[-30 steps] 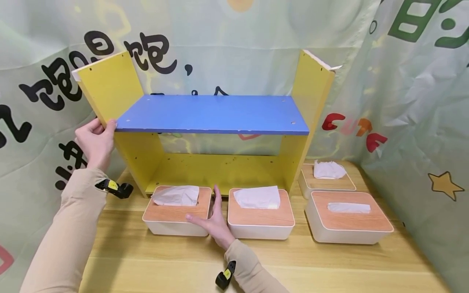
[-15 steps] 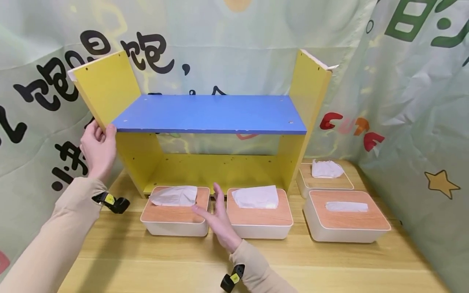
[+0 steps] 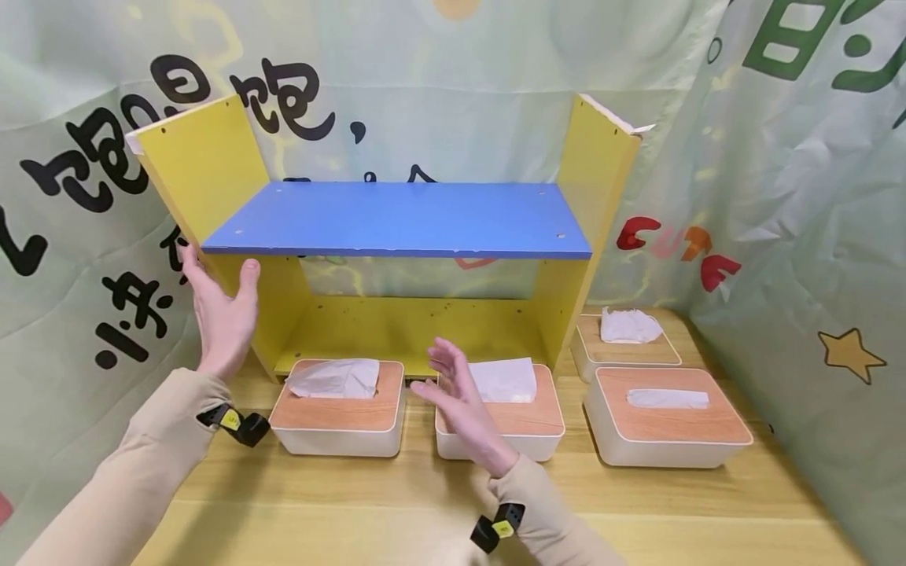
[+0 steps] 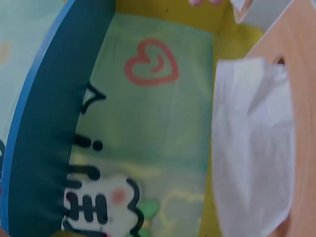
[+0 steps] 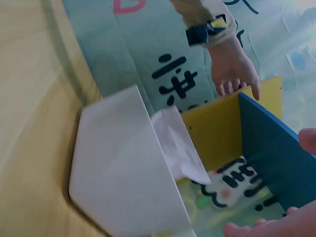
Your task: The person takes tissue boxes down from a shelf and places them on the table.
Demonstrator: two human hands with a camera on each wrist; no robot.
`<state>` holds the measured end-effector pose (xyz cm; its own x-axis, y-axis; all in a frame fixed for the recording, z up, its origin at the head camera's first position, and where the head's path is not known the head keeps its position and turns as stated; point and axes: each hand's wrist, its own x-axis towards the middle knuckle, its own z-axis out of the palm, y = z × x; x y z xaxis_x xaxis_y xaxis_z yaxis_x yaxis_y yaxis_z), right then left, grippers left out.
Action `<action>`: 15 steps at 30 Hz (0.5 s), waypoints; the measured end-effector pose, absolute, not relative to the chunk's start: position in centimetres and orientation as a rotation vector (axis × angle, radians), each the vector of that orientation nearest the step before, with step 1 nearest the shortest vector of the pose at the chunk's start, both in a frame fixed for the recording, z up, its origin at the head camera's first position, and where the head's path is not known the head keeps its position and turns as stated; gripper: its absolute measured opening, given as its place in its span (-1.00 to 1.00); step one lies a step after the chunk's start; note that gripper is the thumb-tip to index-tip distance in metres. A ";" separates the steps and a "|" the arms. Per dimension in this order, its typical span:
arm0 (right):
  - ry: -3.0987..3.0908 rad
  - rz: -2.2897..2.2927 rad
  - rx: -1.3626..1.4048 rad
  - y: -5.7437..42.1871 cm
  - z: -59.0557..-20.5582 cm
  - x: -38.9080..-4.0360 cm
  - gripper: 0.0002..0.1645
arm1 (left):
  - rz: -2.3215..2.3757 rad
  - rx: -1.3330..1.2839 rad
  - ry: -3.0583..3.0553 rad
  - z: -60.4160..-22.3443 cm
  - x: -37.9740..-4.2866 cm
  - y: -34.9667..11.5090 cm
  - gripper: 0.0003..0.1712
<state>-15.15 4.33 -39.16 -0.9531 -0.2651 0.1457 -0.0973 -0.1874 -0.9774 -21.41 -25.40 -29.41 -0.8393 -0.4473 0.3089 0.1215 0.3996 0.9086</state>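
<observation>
My left hand [image 3: 225,318] is raised with fingers spread, beside the left yellow panel of a shelf unit [image 3: 396,220]. Whether its fingertips touch the panel I cannot tell. The unit has a blue middle board [image 4: 37,113] and yellow sides. My right hand [image 3: 467,409] is in front of a second tissue box [image 3: 527,417] and hides its left part; the fingers are extended and hold nothing. Left of it, a tissue box [image 3: 340,440] with a wood-look lid and white sides stands before the unit, a white tissue [image 4: 252,148] sticking out.
Two more tissue boxes stand on the right, one nearer [image 3: 665,452] and one farther back [image 3: 587,354]. All are on a wooden table [image 3: 340,519]. A printed cloth backdrop [image 3: 453,126] hangs behind and along both sides.
My left hand has let go of the left panel's edge, moved slightly right and down, and spread its fingers. My right hand has moved right, away from the left tissue box.
</observation>
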 end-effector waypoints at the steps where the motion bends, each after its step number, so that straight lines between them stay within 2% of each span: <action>1: 1.950 -2.291 -0.440 4.9 -39.1 -15.1 -0.16 | -1.461 0.268 -2.150 -29.6 -21.3 -25.1 -0.03; 8: 2.120 -2.235 -0.553 9.2 -38.6 -14.7 -0.41 | -1.475 0.208 -2.247 -30.7 -20.1 -23.3 -0.06; 15: 2.275 -2.166 -0.745 13.3 -38.8 -14.4 -0.58 | -1.444 0.070 -2.346 -32.4 -19.1 -22.2 -0.05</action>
